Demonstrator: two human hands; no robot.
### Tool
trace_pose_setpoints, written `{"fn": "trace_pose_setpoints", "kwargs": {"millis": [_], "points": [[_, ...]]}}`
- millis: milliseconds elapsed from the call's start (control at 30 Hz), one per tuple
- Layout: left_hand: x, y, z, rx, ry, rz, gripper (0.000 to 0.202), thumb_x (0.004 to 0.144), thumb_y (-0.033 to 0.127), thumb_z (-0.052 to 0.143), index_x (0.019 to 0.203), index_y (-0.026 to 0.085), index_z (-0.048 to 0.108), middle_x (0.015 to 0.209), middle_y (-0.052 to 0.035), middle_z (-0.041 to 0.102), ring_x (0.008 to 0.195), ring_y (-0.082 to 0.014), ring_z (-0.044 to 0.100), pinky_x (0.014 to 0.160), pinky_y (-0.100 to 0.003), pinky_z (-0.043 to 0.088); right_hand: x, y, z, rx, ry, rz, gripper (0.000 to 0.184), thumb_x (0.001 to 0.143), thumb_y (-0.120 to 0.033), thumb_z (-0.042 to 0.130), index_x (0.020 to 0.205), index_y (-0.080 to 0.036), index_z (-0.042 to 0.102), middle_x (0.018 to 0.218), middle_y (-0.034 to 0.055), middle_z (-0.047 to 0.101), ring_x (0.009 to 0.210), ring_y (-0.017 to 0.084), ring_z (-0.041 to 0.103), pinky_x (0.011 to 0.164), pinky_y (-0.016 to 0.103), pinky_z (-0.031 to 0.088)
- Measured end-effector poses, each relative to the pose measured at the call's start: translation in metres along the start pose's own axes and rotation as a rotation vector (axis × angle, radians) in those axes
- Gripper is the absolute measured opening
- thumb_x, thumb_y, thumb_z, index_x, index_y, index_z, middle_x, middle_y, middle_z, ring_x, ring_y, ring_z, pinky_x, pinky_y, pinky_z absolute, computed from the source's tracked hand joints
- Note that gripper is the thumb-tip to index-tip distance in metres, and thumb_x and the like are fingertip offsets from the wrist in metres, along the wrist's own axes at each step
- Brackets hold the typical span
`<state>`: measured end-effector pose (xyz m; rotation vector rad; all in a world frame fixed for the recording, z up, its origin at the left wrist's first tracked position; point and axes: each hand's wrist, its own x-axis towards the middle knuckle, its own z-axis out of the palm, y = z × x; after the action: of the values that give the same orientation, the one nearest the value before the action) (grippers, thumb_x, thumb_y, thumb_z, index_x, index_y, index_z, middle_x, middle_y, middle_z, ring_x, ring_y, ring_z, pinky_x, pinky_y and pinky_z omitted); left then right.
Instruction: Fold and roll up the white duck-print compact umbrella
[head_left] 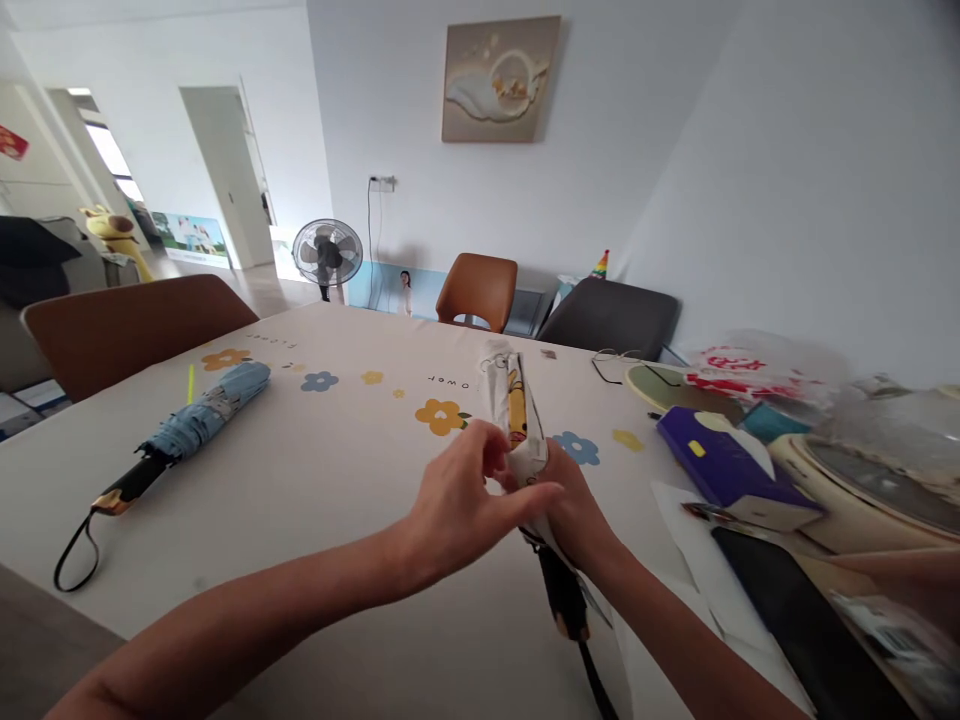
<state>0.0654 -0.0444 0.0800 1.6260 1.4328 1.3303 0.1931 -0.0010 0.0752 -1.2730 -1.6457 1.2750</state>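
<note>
A folded white umbrella (531,457) with a yellow cartoon print is held over the table, its black handle (564,592) and wrist strap pointing down towards me. My right hand (574,500) is wrapped round its rolled canopy from the right. On the other side, my left hand (465,505) has its fingers loosely curved at the canopy's left edge, and its thumb stretches across in front; a gap shows between thumb and fingers. Whether the left fingertips press on the fabric is hard to see. A second folded umbrella (206,410), light blue with a black handle, lies at the left.
The white tablecloth (337,500) has printed flowers. At the right are eyeglasses (619,362), a purple box (731,470), a round cream appliance (870,490), plastic bags (757,365) and a black flat object (802,620). Chairs (480,290) and a fan (327,253) stand beyond.
</note>
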Motion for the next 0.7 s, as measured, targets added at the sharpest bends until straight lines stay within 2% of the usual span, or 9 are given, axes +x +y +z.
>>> {"fn": "trace_pose_setpoints", "kwargs": {"millis": [67,133,200,267,333,400,533,600,700], "points": [[-0.002,-0.002,0.009,0.004,-0.001,-0.038,0.032,0.064,0.037,0.067,0.082,0.021,0.045,0.079,0.0001,0.057,0.067,-0.0127,0.048,0.059,-0.024,0.037,-0.003,-0.004,-0.001,-0.287,0.154,-0.04,0.015,0.066,-0.027,0.058,0.073,-0.018,0.048,0.063,0.0007,0.056,0.057,0.014,0.049,0.05,0.025,0.032],[0.002,-0.006,0.015,-0.024,0.038,-0.052,0.022,0.069,0.029,0.061,0.083,0.021,0.045,0.081,-0.0005,0.058,0.068,-0.0126,0.05,0.059,-0.025,0.038,-0.006,-0.006,-0.001,-0.519,0.291,-0.008,0.024,0.069,-0.035,0.057,0.082,-0.019,0.045,0.066,0.0034,0.058,0.057,0.017,0.051,0.049,0.026,0.031],[0.007,-0.009,0.014,-0.094,0.016,-0.054,0.008,0.075,0.022,0.05,0.081,0.019,0.047,0.078,-0.001,0.058,0.069,-0.0122,0.052,0.062,-0.025,0.04,-0.009,-0.005,-0.001,-0.622,0.325,0.044,0.032,0.07,-0.043,0.056,0.086,-0.019,0.043,0.064,0.0041,0.058,0.054,0.017,0.051,0.049,0.027,0.03],[0.008,-0.01,0.008,-0.191,-0.089,-0.084,0.007,0.077,0.018,0.043,0.077,0.018,0.049,0.07,-0.0005,0.057,0.064,-0.0109,0.054,0.06,-0.024,0.041,-0.011,-0.002,-0.003,-0.628,0.306,0.073,0.038,0.069,-0.049,0.057,0.088,-0.019,0.043,0.062,0.0035,0.059,0.051,0.017,0.052,0.048,0.027,0.03],[0.006,-0.01,0.0,-0.274,-0.236,-0.161,0.012,0.079,0.019,0.04,0.072,0.017,0.05,0.061,0.0012,0.052,0.052,-0.0083,0.05,0.053,-0.023,0.041,-0.011,0.003,-0.005,-0.59,0.288,0.093,0.041,0.067,-0.049,0.06,0.089,-0.019,0.044,0.062,0.0028,0.059,0.05,0.017,0.052,0.048,0.027,0.031],[0.003,-0.01,-0.007,-0.34,-0.369,-0.259,0.017,0.08,0.026,0.041,0.068,0.016,0.049,0.057,0.0029,0.046,0.042,-0.0051,0.04,0.043,-0.019,0.035,-0.011,0.008,-0.005,-0.522,0.281,0.099,0.041,0.062,-0.045,0.065,0.088,-0.019,0.046,0.065,0.0029,0.061,0.051,0.016,0.053,0.047,0.026,0.032],[0.001,-0.018,-0.018,-0.494,-0.421,-0.377,0.022,0.077,0.037,0.051,0.069,0.016,0.047,0.055,0.0058,0.039,0.038,-0.0018,0.027,0.034,-0.016,0.017,-0.016,0.012,-0.001,-0.246,0.228,0.055,0.041,0.053,-0.035,0.074,0.084,-0.017,0.054,0.073,0.0044,0.064,0.061,0.017,0.057,0.05,0.025,0.037],[0.002,-0.024,-0.023,-0.552,-0.464,-0.408,0.025,0.075,0.038,0.056,0.069,0.016,0.047,0.053,0.0066,0.038,0.038,-0.0012,0.026,0.034,-0.015,0.016,-0.021,0.011,0.004,-0.06,0.127,0.054,0.039,0.054,-0.032,0.074,0.085,-0.015,0.058,0.074,0.0041,0.064,0.06,0.015,0.057,0.051,0.024,0.04],[0.0,-0.029,-0.031,-0.597,-0.58,-0.408,0.032,0.075,0.042,0.058,0.064,0.015,0.046,0.056,0.0052,0.041,0.039,-0.0004,0.026,0.035,-0.015,0.019,-0.031,0.006,0.009,0.149,-0.012,0.129,0.035,0.059,-0.033,0.073,0.085,-0.014,0.06,0.062,0.0008,0.061,0.049,0.012,0.052,0.047,0.024,0.041]]}}
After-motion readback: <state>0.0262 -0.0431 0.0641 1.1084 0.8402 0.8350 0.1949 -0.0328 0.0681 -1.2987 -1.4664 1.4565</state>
